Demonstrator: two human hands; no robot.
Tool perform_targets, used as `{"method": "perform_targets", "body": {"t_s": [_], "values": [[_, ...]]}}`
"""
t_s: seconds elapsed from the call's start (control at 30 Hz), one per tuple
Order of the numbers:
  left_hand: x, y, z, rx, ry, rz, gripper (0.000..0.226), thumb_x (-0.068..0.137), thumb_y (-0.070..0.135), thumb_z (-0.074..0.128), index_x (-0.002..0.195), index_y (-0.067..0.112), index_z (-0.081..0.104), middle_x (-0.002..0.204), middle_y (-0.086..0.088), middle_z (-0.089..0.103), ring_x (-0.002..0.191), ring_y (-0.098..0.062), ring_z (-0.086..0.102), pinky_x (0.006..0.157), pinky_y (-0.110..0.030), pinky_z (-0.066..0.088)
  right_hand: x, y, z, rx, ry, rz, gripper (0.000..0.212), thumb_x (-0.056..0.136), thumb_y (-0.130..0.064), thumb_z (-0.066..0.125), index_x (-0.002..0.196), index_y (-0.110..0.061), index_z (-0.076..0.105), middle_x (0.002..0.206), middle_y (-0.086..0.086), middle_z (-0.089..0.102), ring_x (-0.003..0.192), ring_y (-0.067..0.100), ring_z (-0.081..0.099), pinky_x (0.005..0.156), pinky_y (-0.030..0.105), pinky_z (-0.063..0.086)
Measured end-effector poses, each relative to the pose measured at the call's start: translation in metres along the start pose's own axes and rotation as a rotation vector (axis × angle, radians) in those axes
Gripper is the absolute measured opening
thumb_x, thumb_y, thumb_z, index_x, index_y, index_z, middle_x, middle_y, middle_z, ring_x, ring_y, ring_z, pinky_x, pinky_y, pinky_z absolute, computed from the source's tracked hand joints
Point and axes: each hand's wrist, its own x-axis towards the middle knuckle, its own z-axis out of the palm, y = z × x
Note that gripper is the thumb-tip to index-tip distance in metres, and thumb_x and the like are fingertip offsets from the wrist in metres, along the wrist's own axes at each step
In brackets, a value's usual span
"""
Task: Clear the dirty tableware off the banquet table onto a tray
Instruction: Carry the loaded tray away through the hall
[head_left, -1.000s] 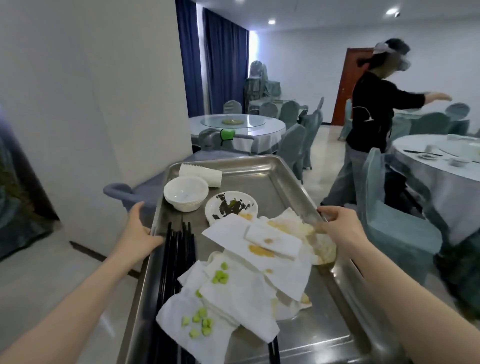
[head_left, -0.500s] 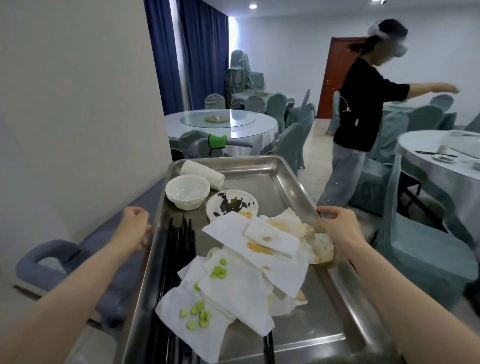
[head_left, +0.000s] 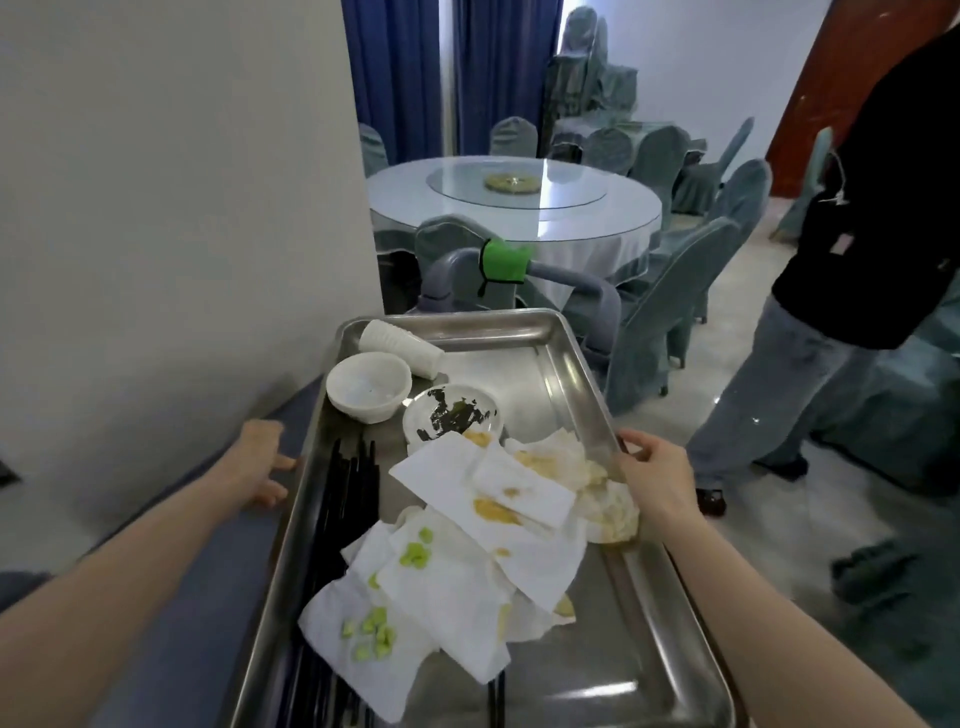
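fingers of right hand (head_left: 655, 475) curled over right rim of tray (head_left: 582, 374), gripping it; left hand (head_left: 258, 464) grips left rim. tray holds bowl (head_left: 368, 386), cup (head_left: 400, 341), sauce dish (head_left: 451, 419), chopsticks (head_left: 347, 499), soiled napkins (head_left: 467, 561). risk: tray tilts, bowl and chopsticks slide; person (head_left: 852, 291) close on right, could bump.

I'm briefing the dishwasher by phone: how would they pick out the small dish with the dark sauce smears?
Start at the steel tray held at both sides. At its far end sit a cup on its side and a clean white bowl. The dish is just right of that bowl, touching the stained napkins; it alone carries black-green smears.
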Motion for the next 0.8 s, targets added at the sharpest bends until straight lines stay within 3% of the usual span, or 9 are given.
{"method": "perform_targets", "body": {"t_s": [0.17, 0.3, 0.5, 0.63, 0.8], "values": [[0.061, 0.002, 0.016, 0.001, 0.042, -0.116, 0.045, 0.103, 0.030, 0.021, 0.142, 0.009, 0.028, 0.127, -0.027, 0.051, 0.053, -0.026, 0.043, 0.040, -0.022, 0.036, 0.060, 0.007, 0.039, -0.004, -0.022, 0.017, 0.035, 0.088, -0.024, 0.064, 0.122, -0.026, 0.062, 0.087, -0.002, 0.070, 0.080, 0.016, 0.066, 0.068, 0.032, 0.056], [0.098, -0.001, 0.019, -0.012, 0.038, -0.150, 0.036, 0.100, 0.029, 0.024, 0.131, 0.011, 0.034, 0.114, -0.025, 0.052, 0.049, -0.025, 0.042, 0.034, -0.018, 0.036, 0.089, 0.009, 0.063, 0.002, -0.057, 0.052, 0.038, 0.086, -0.023, 0.065, 0.124, -0.023, 0.062, 0.102, -0.005, 0.069, 0.094, 0.016, 0.065, 0.088, 0.043, 0.055], [0.120, 0.005, 0.023, -0.005, 0.070, -0.184, 0.021, 0.098, 0.026, 0.024, 0.112, 0.014, 0.034, 0.103, -0.025, 0.054, 0.037, -0.020, 0.040, 0.030, -0.016, 0.036, 0.107, 0.012, 0.083, -0.033, -0.064, 0.079, 0.040, 0.088, -0.015, 0.061, 0.128, -0.020, 0.060, 0.118, 0.004, 0.066, 0.105, 0.019, 0.062, 0.095, 0.045, 0.052], [0.129, 0.010, 0.027, 0.023, 0.076, -0.178, 0.036, 0.098, 0.023, 0.024, 0.131, 0.013, 0.034, 0.097, -0.022, 0.054, 0.047, -0.023, 0.039, 0.028, -0.016, 0.036, 0.112, 0.008, 0.089, -0.029, -0.047, 0.092, 0.040, 0.090, -0.014, 0.060, 0.129, -0.020, 0.059, 0.117, 0.003, 0.066, 0.102, 0.018, 0.061, 0.094, 0.042, 0.052], [0.130, 0.013, 0.026, 0.003, 0.015, -0.217, 0.046, 0.101, 0.029, 0.026, 0.143, 0.014, 0.029, 0.123, -0.027, 0.052, 0.064, -0.033, 0.049, 0.034, -0.026, 0.047, 0.107, 0.005, 0.088, -0.105, -0.059, 0.075, 0.042, 0.093, -0.020, 0.057, 0.134, -0.019, 0.051, 0.125, 0.007, 0.061, 0.108, 0.022, 0.058, 0.091, 0.036, 0.048]]}}
